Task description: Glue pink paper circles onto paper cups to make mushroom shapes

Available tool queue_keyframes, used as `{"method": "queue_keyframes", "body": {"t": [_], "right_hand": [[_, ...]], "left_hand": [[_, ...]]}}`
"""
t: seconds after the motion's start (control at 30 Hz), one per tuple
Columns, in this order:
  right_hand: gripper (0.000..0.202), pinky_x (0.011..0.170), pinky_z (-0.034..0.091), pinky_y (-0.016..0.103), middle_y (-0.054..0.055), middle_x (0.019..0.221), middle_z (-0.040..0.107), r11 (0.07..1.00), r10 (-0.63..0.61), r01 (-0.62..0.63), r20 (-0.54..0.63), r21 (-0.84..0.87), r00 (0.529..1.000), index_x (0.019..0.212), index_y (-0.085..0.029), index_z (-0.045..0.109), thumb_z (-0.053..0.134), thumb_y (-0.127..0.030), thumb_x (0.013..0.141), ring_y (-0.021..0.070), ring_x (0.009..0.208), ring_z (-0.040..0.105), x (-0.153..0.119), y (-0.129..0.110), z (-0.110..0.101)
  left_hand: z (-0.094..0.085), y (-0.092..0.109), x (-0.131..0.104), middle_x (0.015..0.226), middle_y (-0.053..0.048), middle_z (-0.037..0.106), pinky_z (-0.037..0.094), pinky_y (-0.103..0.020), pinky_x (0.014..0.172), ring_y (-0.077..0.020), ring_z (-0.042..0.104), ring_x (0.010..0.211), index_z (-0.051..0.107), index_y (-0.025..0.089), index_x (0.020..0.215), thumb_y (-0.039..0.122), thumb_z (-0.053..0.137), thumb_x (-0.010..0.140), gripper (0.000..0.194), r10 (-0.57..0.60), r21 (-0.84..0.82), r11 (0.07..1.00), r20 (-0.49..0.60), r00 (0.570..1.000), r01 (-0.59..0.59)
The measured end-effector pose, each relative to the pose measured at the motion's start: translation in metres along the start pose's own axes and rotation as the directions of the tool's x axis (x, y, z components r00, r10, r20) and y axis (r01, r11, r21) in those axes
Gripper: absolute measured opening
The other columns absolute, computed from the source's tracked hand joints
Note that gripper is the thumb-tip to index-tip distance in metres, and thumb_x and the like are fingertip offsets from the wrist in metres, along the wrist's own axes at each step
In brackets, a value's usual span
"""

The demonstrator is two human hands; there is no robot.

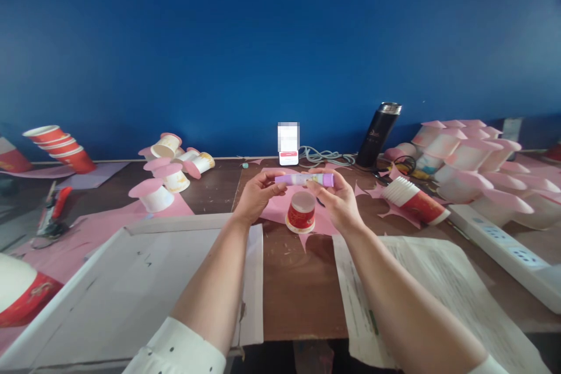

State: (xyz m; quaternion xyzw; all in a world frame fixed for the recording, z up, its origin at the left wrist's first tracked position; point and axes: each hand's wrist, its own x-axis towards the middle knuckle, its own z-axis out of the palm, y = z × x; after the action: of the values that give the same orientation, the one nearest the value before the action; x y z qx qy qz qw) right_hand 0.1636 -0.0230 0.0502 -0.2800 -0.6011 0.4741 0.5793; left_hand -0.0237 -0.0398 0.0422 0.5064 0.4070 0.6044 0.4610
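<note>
A purple glue stick (302,179) is held level between my two hands, above the table. My left hand (258,194) pinches its left end with thumb and fingers. Around its right part, my right hand (336,200) is closed, the thumb lying on the label. Just below the stick, a red paper cup (301,217) stands upside down, its pale base facing up. Pink paper (272,205) lies beneath and behind this cup.
White cups with pink paper discs (151,194) lie at left; many more are piled at right (473,152). Nested red cups (416,201), a black flask (379,134), a lit phone (288,143), a power strip (504,245) and cardboard (175,280) surround the hands.
</note>
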Motion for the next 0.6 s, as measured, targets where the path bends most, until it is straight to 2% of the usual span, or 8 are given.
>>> {"method": "queue_keyframes", "body": {"t": [0.13,0.3,0.6], "right_hand": [[0.031,0.077,0.050,0.030,0.001,0.089,0.069,0.999,0.034,-0.034,-0.012,-0.001,0.999,0.098,-0.023,0.066,0.073,-0.038,0.072,0.0155,0.080,0.062,0.0010,-0.0006,-0.0013],[0.031,0.077,0.050,0.031,0.002,0.089,0.070,0.998,0.064,-0.064,-0.006,0.008,0.998,0.096,-0.022,0.066,0.074,-0.040,0.071,0.0169,0.081,0.063,0.0009,0.0001,-0.0011],[0.033,0.082,0.050,0.034,0.003,0.094,0.070,1.000,0.016,-0.017,-0.017,-0.010,1.000,0.099,-0.022,0.066,0.073,-0.040,0.072,0.0203,0.089,0.065,-0.0010,0.0014,0.0039]], "left_hand": [[0.0004,0.0047,-0.0025,0.079,-0.004,0.067,0.047,-0.023,0.059,-0.0114,0.060,0.066,0.067,0.018,0.098,0.036,0.077,0.065,0.039,-0.019,-0.010,1.000,0.011,1.000,0.019],[0.0013,0.0065,-0.0032,0.079,-0.002,0.067,0.046,-0.022,0.058,-0.0096,0.060,0.065,0.068,0.019,0.095,0.033,0.078,0.065,0.034,0.000,-0.036,0.999,0.006,1.000,0.001],[0.0039,0.0106,-0.0037,0.076,-0.003,0.067,0.048,-0.024,0.060,-0.0111,0.060,0.064,0.068,0.017,0.095,0.033,0.078,0.063,0.038,0.012,-0.024,1.000,-0.009,1.000,-0.012]]}}
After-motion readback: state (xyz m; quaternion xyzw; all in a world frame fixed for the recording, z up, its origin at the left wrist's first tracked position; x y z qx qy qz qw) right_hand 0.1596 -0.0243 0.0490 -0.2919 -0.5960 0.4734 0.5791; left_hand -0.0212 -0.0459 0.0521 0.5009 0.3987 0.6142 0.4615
